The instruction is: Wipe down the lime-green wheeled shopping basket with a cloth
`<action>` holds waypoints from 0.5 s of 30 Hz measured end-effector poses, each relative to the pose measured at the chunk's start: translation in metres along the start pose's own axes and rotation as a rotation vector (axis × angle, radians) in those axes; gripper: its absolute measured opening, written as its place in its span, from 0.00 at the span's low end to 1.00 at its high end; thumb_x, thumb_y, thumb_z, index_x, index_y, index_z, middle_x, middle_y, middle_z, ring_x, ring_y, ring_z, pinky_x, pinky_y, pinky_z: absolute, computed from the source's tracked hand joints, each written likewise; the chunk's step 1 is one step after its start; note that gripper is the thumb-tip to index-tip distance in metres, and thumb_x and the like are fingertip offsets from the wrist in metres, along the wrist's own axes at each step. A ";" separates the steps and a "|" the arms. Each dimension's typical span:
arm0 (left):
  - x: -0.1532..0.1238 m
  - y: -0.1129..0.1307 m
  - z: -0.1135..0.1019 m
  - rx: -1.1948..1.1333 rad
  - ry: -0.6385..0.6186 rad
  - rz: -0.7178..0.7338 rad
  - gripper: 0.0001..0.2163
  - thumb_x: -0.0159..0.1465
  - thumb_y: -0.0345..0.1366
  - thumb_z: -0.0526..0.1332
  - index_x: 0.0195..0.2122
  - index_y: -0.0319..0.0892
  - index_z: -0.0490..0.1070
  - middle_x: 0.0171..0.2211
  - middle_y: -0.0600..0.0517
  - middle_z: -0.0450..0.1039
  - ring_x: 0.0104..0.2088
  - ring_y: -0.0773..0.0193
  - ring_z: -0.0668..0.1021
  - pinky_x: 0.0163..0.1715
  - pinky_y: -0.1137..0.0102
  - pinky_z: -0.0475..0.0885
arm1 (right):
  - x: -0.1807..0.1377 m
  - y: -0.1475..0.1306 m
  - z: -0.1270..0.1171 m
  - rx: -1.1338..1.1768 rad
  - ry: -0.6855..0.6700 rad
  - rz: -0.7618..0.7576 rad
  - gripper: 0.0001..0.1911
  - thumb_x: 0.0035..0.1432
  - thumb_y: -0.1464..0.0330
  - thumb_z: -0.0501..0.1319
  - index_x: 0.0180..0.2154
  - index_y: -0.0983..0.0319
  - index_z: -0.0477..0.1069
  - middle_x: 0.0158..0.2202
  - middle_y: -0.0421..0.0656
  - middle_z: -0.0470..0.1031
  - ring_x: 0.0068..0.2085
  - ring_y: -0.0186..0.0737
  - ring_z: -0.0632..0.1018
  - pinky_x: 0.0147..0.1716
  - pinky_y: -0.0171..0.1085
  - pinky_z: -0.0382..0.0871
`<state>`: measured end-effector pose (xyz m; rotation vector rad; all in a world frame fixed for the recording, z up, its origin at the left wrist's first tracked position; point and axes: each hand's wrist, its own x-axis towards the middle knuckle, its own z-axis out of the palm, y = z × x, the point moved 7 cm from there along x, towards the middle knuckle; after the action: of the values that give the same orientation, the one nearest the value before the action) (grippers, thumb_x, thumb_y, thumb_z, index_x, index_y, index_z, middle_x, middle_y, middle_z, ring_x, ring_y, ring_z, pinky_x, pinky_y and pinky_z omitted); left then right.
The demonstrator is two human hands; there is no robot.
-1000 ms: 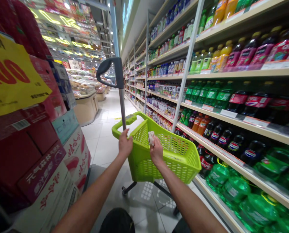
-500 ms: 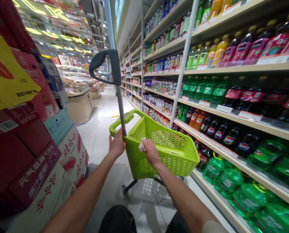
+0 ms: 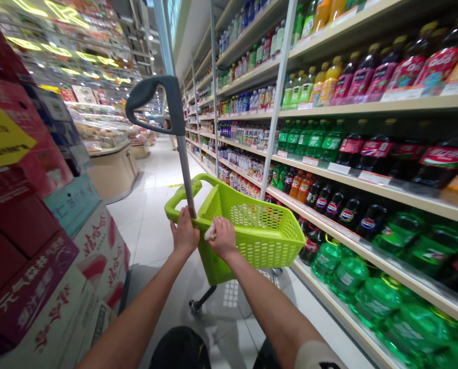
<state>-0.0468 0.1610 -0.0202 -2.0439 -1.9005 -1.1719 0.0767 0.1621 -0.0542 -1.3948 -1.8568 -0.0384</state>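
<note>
A lime-green shopping cart (image 3: 214, 266) with a perforated basket stands in front of me. A metal pole with a dark grey loop handle (image 3: 177, 107) rises from its near end. My left hand (image 3: 185, 233) grips the cart's rim at the foot of the pole, some fingers hidden behind it. My right hand (image 3: 224, 238) is closed around a crumpled white wipe (image 3: 210, 233), held against the outer side of the basket near the top edge. It cannot be seen whether this is paper or cloth.
Shelves of bottled drinks (image 3: 331, 141) run along the right, with large green bottles (image 3: 361, 287) at the bottom. Stacked drink cartons (image 3: 98, 241) stand close on the left. A tiled aisle (image 3: 155, 164) leads away past a rounded food counter (image 3: 111, 169).
My right hand with the wipe has moved left along the basket side, closer to my left hand. My left hand stays at the rim. The view has shifted slightly right.
</note>
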 end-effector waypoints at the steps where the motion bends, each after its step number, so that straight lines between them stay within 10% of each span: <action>1: 0.000 -0.001 0.000 0.004 0.004 0.004 0.33 0.51 0.25 0.50 0.60 0.35 0.44 0.59 0.38 0.54 0.60 0.54 0.56 0.58 0.50 0.46 | 0.002 0.001 0.000 0.001 -0.011 0.002 0.27 0.48 0.69 0.59 0.52 0.67 0.63 0.52 0.53 0.65 0.52 0.48 0.64 0.53 0.46 0.56; 5: -0.005 -0.004 -0.006 0.061 0.033 0.055 0.30 0.54 0.26 0.47 0.60 0.34 0.44 0.59 0.39 0.53 0.60 0.55 0.55 0.58 0.48 0.41 | -0.010 0.035 -0.009 0.007 -0.053 -0.085 0.22 0.51 0.76 0.52 0.49 0.64 0.67 0.50 0.48 0.68 0.52 0.42 0.65 0.53 0.42 0.58; 11: -0.023 0.017 0.001 0.149 0.021 0.249 0.28 0.55 0.26 0.47 0.59 0.34 0.49 0.61 0.41 0.48 0.62 0.57 0.51 0.59 0.52 0.40 | -0.077 0.172 -0.069 -0.112 0.210 0.103 0.26 0.45 0.80 0.49 0.47 0.63 0.68 0.53 0.48 0.65 0.58 0.46 0.58 0.56 0.53 0.52; 15: -0.038 0.041 0.032 0.205 -0.175 0.457 0.27 0.53 0.24 0.46 0.57 0.38 0.57 0.59 0.45 0.55 0.61 0.56 0.54 0.58 0.50 0.38 | -0.082 0.169 -0.059 -0.107 0.202 0.033 0.28 0.44 0.79 0.48 0.49 0.65 0.66 0.53 0.48 0.65 0.59 0.44 0.58 0.56 0.51 0.54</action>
<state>0.0073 0.1403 -0.0483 -2.3458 -1.4219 -0.6825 0.2550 0.1365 -0.1339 -1.4382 -1.6849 -0.2559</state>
